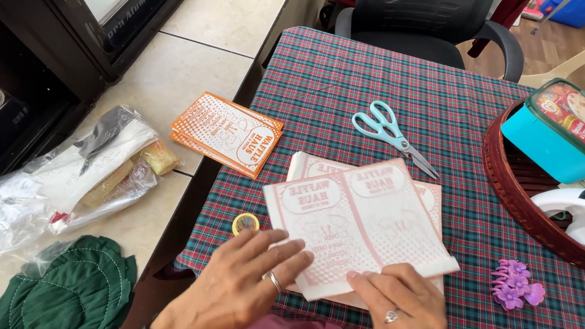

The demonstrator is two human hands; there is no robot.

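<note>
My left hand (240, 283) lies flat, fingers spread, on the near left corner of a pink-and-white printed paper sheet (358, 223) on the plaid tablecloth (398, 89). My right hand (403, 312) presses the near right edge of the same sheet with its fingertips. Under the sheet lies a small stack of similar pink sheets (306, 166). A ring shows on each hand. A small yellow tape roll (246, 222) sits just left of the sheet, close to my left fingers.
Light blue scissors (390, 132) lie beyond the sheets. A stack of orange printed papers (228, 134) rests on the tiled ledge, with plastic bags (58, 179) and green cloth (73, 293). A brown basket (516, 191) holds a teal tub (563, 132). A purple hair clip (515, 284) lies right.
</note>
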